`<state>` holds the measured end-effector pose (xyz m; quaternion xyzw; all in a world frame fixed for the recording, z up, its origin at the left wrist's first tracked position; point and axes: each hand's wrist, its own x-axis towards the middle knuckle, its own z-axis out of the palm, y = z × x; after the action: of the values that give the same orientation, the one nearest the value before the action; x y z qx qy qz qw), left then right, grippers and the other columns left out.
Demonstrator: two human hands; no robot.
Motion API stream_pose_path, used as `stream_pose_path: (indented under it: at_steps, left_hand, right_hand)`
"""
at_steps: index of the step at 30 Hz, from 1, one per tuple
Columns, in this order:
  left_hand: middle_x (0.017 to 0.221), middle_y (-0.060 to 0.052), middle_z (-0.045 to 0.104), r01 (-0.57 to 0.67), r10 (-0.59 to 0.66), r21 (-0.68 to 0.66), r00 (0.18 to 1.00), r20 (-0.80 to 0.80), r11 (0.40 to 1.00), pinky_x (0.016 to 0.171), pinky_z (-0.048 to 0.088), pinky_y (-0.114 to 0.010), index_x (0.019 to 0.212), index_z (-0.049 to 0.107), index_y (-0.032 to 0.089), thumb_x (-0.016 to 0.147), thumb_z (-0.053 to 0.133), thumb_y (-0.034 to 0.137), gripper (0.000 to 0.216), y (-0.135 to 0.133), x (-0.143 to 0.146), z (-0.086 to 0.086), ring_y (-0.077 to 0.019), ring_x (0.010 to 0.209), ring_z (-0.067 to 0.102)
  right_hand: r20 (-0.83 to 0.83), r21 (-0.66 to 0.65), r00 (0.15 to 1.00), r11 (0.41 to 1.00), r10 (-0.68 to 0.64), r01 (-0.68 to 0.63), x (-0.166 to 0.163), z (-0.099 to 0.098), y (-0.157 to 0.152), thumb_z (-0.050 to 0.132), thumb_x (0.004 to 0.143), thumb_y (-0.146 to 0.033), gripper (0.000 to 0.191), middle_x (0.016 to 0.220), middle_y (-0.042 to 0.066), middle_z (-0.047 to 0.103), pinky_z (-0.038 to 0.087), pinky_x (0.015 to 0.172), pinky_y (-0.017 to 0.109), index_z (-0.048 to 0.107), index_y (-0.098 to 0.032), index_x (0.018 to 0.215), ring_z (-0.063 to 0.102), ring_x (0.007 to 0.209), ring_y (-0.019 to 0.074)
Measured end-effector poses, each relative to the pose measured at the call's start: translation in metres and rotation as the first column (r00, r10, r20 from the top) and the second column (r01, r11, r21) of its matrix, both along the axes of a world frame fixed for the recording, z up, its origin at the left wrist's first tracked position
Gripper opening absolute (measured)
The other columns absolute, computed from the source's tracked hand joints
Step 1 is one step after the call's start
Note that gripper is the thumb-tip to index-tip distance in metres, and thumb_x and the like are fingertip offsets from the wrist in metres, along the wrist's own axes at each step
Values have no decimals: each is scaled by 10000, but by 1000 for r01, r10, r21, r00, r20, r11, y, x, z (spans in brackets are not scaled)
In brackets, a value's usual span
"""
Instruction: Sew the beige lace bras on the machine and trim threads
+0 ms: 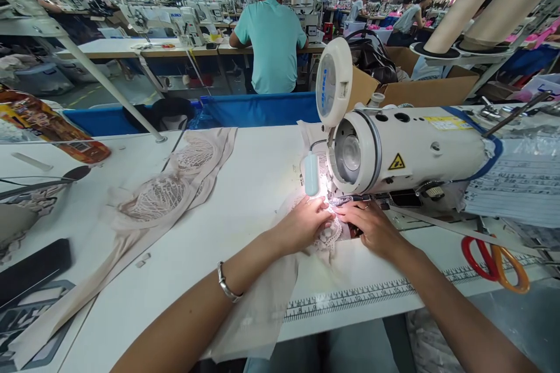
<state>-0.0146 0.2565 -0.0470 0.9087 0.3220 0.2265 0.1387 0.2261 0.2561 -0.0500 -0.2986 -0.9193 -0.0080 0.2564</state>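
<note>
Under the head of a white sewing machine point(406, 143) lies a piece of pale pink lace fabric point(328, 236), brightly lit by a small lamp point(311, 173). My left hand point(306, 222) presses on the lace left of the needle area, fingers bent and closed on it. From the right, my right hand point(367, 224) holds the fabric's edge by its fingertips, close to the presser foot. The needle itself is hidden by glare and fingers. A sheer part of the fabric point(262, 309) hangs over the table's front edge.
Another lace garment piece point(161, 198) lies on the left. Red and orange scissors point(496, 262) rest at right, beside a printed ruler strip point(350, 300). A bottle point(48, 125) and a black phone-like object point(35, 271) are at far left. A person point(271, 41) sits ahead.
</note>
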Motion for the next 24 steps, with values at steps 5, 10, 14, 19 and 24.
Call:
stream_pose_path:
  at_steps: [5, 10, 14, 19, 24]
  left_hand:
    - [1167, -139, 603, -55, 59, 74, 997, -47, 996, 842, 462, -351, 958, 638, 135, 1031, 401, 193, 255, 2, -1, -4, -236, 997, 534]
    - [927, -75, 650, 34, 17, 242, 979, -206, 970, 805, 406, -324, 862, 604, 134, 939, 378, 11, 269, 3, -3, -1, -189, 848, 556]
    - [862, -43, 638, 16, 33, 258, 982, -184, 966, 792, 382, -326, 927, 627, 153, 956, 416, 67, 230, 3, -6, 3, -174, 776, 529]
    - [961, -71, 657, -12, 59, 283, 985, -159, 959, 770, 373, -337, 971, 651, 175, 983, 424, 116, 235, 2, -6, 1, -202, 862, 552]
    - [1009, -98, 651, 53, 3, 285, 981, -193, 957, 797, 400, -351, 986, 630, 154, 997, 385, 87, 254, 3, -6, -2, -213, 938, 567]
  right_hand:
    - [-14, 57, 1000, 998, 16, -15, -2, 0, 1, 356, 707, 117, 558, 1152, 49, 732, 548, 788, 359, 659, -188, 1064, 643, 1050, 224]
    - [-37, 78, 997, 995, 63, -60, -3, 8, -1, 401, 729, 100, 526, 1056, 38, 747, 554, 748, 361, 662, -203, 1070, 650, 964, 221]
    - [-59, 83, 996, 994, 69, -64, -2, 5, 1, 395, 751, 97, 532, 1077, 44, 749, 567, 780, 383, 664, -209, 1094, 658, 962, 222]
    - [-19, 10, 1000, 1000, 18, -18, -2, 0, 0, 368, 732, 102, 615, 1167, 49, 734, 577, 815, 381, 655, -200, 1185, 651, 1058, 227]
    - [-17, 29, 1000, 999, 20, -20, -3, 5, -3, 394, 777, 69, 521, 1123, 57, 742, 566, 776, 369, 686, -196, 1117, 646, 1004, 226]
